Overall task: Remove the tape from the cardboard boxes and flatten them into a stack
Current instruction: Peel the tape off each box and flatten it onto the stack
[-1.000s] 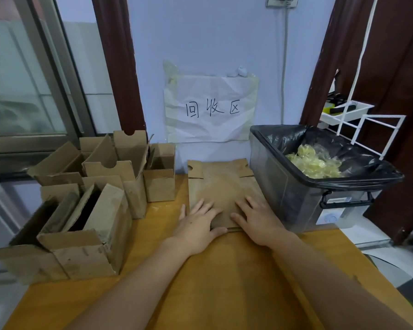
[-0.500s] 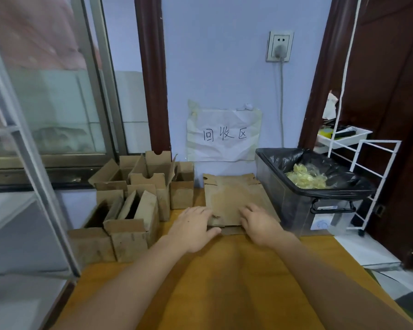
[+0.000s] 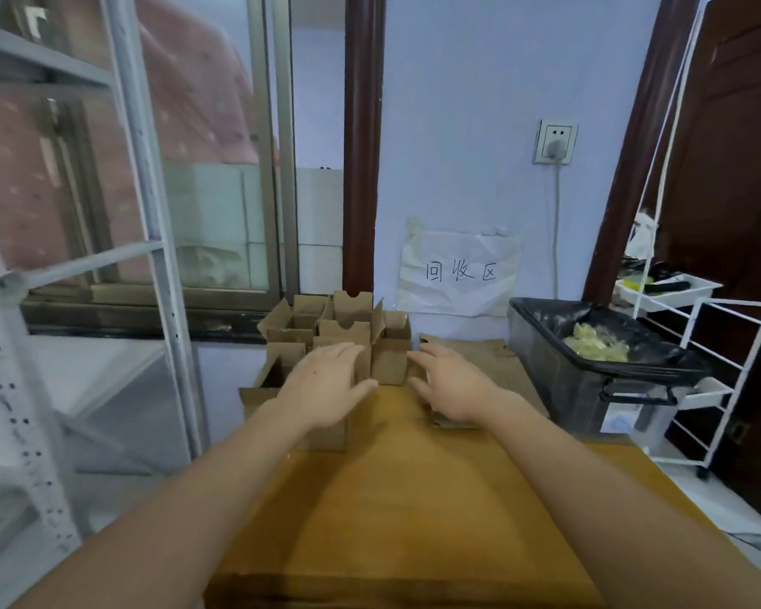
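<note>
— Where are the cardboard boxes [image 3: 326,331] sitting now?

— They are standing in a cluster at the far left corner of the wooden table [image 3: 396,498], flaps up, against the wall below the window [image 3: 220,169]. The flattened stack [image 3: 488,358] is lying just to their right, touching the black-lined bin [image 3: 589,367].

— And the hands? A moment ago both were pressing down on that flat cardboard.

— They are no longer lying on it. The left hand [image 3: 326,389] is now hovering over the near boxes, fingers straight and spread, holding nothing. The right hand [image 3: 453,389] is hanging beside the small upright box [image 3: 389,358], over the left edge of the stack, fingers loosely spread and also gripping nothing. Whether either is touching cardboard, I cannot tell.

— Anything else different?

— The view is tilting up and leftward: a white metal shelf frame [image 3: 150,257] is filling the left side, and the wall socket [image 3: 555,142] is showing above the paper sign [image 3: 460,272]. The white wire rack [image 3: 712,375] is standing beyond the bin on the right.
</note>
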`<action>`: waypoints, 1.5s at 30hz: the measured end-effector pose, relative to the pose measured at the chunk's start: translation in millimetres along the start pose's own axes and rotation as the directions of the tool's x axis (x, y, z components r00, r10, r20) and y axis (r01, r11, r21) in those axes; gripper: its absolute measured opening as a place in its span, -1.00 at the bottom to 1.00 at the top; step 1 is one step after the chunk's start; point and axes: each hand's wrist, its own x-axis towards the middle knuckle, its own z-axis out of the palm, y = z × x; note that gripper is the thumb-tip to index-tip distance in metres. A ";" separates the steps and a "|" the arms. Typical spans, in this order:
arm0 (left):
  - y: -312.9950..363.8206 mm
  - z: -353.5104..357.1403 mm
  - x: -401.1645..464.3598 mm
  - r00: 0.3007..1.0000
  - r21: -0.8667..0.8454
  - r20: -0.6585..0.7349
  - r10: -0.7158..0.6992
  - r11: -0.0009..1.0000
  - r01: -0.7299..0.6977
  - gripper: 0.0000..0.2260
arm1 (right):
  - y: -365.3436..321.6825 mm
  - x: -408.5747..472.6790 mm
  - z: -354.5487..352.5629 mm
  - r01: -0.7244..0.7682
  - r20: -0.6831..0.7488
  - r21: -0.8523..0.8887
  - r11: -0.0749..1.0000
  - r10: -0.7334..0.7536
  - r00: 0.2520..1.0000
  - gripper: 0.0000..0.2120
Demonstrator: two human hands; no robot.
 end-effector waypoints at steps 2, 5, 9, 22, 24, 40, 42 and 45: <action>-21.2 -6.4 -9.6 0.999 -0.001 -0.013 -0.032 0.999 0.032 -0.37 | -18.1 3.7 2.1 0.028 0.012 -0.013 1.000 -0.028 1.000 -0.43; -50.0 -9.1 -23.7 0.997 -0.010 -0.025 -0.076 0.997 0.076 -0.36 | -38.9 11.6 13.6 0.048 0.047 0.012 0.999 -0.049 0.998 -0.41; -69.7 -2.4 -34.7 0.997 -0.008 -0.009 -0.077 0.997 0.077 -0.31 | -58.6 18.5 34.9 0.053 0.089 0.074 0.996 -0.059 0.994 -0.31; -82.4 31.3 -23.3 0.997 0.118 -0.002 0.072 0.990 -0.071 -0.38 | -82.9 39.5 98.2 -0.056 0.037 0.385 0.921 0.045 0.998 -0.16; -80.9 31.3 -22.5 0.996 0.115 -0.011 0.084 0.990 -0.083 -0.38 | -82.5 41.5 105.8 -0.046 -0.001 0.432 0.901 0.051 0.999 -0.22; -38.6 44.1 -43.1 0.995 -0.150 0.033 0.093 0.985 -0.087 -0.35 | -51.7 -9.3 115.5 0.038 -0.191 0.412 0.910 0.045 0.981 -0.49; -27.3 46.8 -49.3 0.995 -0.220 0.052 0.088 0.973 -0.074 -0.34 | -43.9 -24.4 115.6 0.051 -0.213 0.414 0.909 0.042 0.976 -0.49; -11.5 54.2 -59.6 0.993 -0.288 0.082 0.080 0.956 -0.053 -0.30 | -30.8 -49.8 113.4 0.039 -0.229 0.428 0.903 0.066 0.971 -0.47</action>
